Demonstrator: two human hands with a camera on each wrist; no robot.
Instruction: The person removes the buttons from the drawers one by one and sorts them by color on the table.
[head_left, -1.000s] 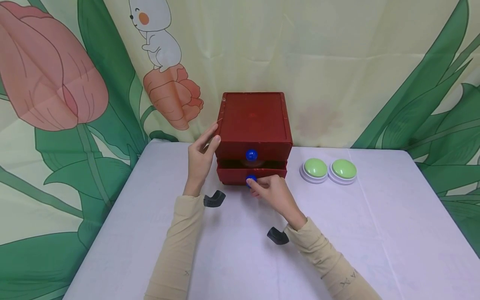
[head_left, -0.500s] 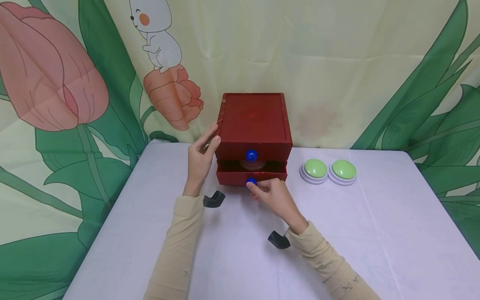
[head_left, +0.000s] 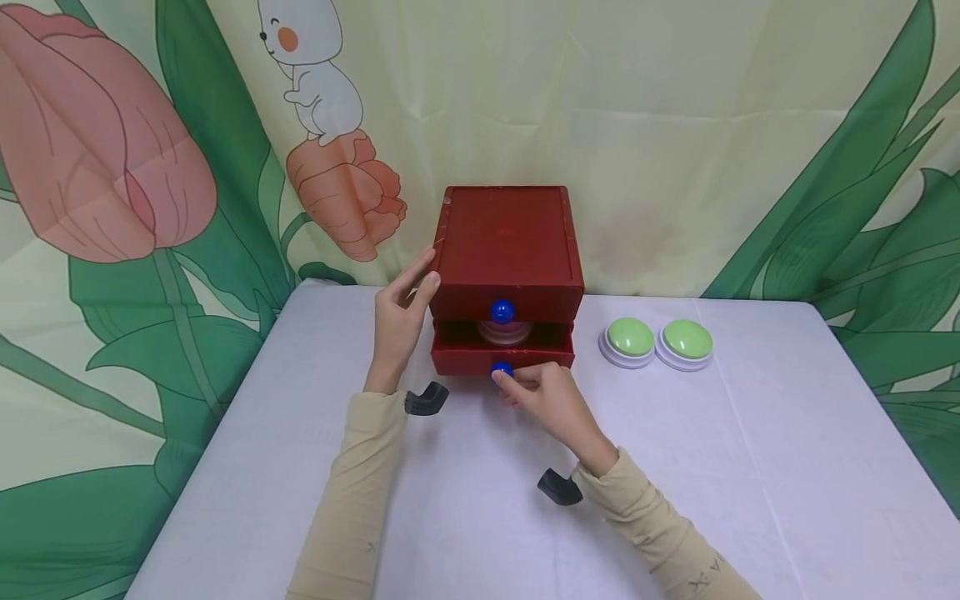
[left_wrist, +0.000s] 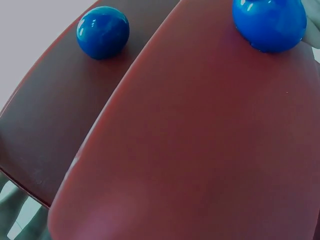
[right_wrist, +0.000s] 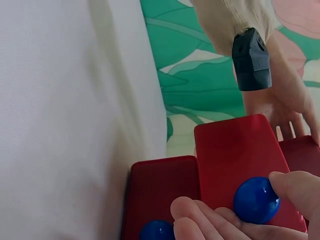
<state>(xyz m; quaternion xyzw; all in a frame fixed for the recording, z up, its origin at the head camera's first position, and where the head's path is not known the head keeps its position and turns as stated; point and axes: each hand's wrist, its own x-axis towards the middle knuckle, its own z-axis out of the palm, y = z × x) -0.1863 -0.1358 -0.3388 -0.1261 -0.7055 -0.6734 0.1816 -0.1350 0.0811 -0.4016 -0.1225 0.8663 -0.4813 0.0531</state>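
A dark red drawer box [head_left: 504, 237] with two drawers stands at the back of the table. Its lower drawer [head_left: 459, 362] is pulled partway out, while the upper drawer [head_left: 457, 305] is closed. My right hand [head_left: 551, 400] pinches the lower drawer's blue knob [right_wrist: 256, 200] between thumb and fingers. Flat against the box's left side rests my left hand [head_left: 399, 329], fingers extended. Inside the lower drawer sits a round, pale-rimmed thing [head_left: 505, 334], its top partly hidden behind the upper blue knob [head_left: 502, 312]. The left wrist view shows both drawer fronts up close.
To the right of the box, two green dome push buttons [head_left: 631, 337] with white bases stand side by side on the white tablecloth [head_left: 675, 467]. A printed curtain [head_left: 637, 150] hangs right behind the box. Black camera mounts [head_left: 560, 487] stick out from both wrists.
My right hand has drawn the lower drawer a little further toward me, so more of the round thing inside shows. My left hand has stayed at the box's side.
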